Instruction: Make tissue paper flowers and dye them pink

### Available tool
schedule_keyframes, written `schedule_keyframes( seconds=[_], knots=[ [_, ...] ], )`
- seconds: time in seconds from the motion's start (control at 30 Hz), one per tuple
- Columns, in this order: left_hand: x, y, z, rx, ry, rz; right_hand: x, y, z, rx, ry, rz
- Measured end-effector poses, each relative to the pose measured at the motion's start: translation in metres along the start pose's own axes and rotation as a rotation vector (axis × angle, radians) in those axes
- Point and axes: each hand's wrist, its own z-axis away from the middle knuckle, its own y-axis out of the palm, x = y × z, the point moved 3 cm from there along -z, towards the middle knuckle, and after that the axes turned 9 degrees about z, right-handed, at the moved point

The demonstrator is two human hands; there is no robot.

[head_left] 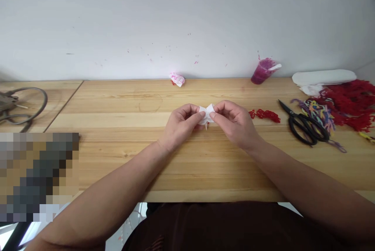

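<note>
Fingertips (202,115) of left hand (180,124) and right hand (234,122) pinch a small white crumpled piece (207,112) above the table (117,106); shaping seems underway, scissors (304,126) and red yarn (265,115) lying unused.

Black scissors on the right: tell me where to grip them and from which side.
Grip the black scissors by two loop handles, from above and the near side: they lie flat on the table, blades pointing away and left, loops toward the person. Coloured yarn lies against the loops' right. The right hand is nearer, though it and the left hand pinch a white paper.
</note>
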Motion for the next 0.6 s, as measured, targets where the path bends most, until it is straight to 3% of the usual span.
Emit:
schedule_keyframes(
  seconds=[0.6],
  knots=[
    [-0.0051, -0.0016, 0.0019, 0.043, 0.031, -0.170, -0.0014, -0.0011, 0.0012, -0.021, 0.048, -0.037]
  ],
)
